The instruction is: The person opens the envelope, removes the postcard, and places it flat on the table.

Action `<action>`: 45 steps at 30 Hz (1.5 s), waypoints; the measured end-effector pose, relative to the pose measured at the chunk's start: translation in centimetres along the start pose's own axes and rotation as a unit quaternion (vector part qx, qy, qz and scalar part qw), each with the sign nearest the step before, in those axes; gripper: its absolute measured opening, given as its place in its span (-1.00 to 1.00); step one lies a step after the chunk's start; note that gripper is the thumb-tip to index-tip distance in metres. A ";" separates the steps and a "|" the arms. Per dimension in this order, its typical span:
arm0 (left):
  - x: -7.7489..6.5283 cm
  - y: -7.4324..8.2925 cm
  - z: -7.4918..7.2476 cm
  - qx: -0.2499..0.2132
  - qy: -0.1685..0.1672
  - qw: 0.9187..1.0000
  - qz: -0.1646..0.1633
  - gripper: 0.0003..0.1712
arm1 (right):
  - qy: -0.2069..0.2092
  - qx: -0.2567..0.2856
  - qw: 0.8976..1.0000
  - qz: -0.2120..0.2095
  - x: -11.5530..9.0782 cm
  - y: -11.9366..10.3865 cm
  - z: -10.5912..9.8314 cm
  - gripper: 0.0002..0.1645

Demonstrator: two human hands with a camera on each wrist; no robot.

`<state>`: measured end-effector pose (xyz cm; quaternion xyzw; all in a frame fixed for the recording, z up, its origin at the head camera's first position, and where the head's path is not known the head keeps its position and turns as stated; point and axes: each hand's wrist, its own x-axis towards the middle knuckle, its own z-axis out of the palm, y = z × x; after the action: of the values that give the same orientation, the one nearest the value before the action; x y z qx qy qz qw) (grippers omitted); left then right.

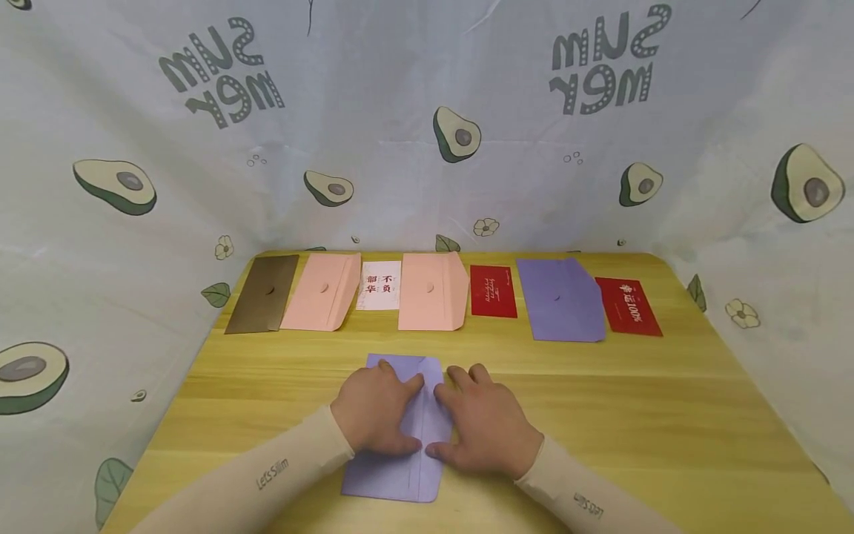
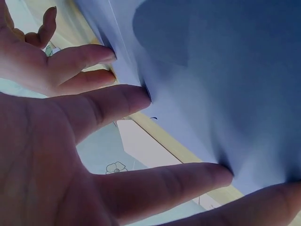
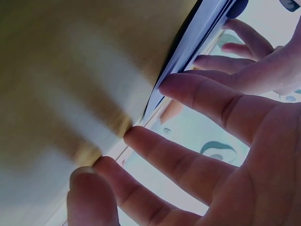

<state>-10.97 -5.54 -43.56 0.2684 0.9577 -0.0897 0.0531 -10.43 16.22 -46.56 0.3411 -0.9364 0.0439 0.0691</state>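
Note:
A purple envelope (image 1: pixel 383 478) lies near the front of the wooden table, a long flap (image 1: pixel 432 463) along its right side. My left hand (image 1: pixel 373 411) rests on the envelope's body, fingers spread and thumb beside the flap's crease; the left wrist view shows its fingertips (image 2: pixel 141 96) touching the purple paper (image 2: pixel 202 84). At the flap's right edge is my right hand (image 1: pixel 490 423), its thumb and index finger on the flap. In the right wrist view, one fingertip (image 3: pixel 169 87) meets the raised purple edge (image 3: pixel 186 49), while other fingertips touch the table.
Along the back lie a brown envelope (image 1: pixel 262 295), two pink envelopes (image 1: pixel 322 293), a white card (image 1: pixel 379 285) with red characters, another purple envelope (image 1: pixel 560 300) and two red cards (image 1: pixel 494 291). Behind the table (image 1: pixel 634 415) hangs an avocado-print curtain (image 1: pixel 400 89).

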 end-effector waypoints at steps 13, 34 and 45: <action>-0.2 -0.4 0.3 -0.027 -0.005 1.000 -0.003 0.13 | 0.003 0.002 1.000 -0.009 0.2 -0.3 -0.1 -0.21; -0.3 -1.1 0.7 -0.038 0.044 0.998 0.002 0.03 | -0.015 -0.009 1.000 0.002 0.7 0.0 0.2 -0.14; -0.1 -1.2 1.3 -0.037 0.062 0.997 0.004 -0.02 | -0.031 -0.002 0.999 0.007 1.0 0.2 0.0 -0.09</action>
<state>-11.40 -6.86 -44.66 0.2749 0.9608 -0.0369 0.0040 -11.29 15.77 -46.46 0.3353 -0.9407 0.0319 0.0403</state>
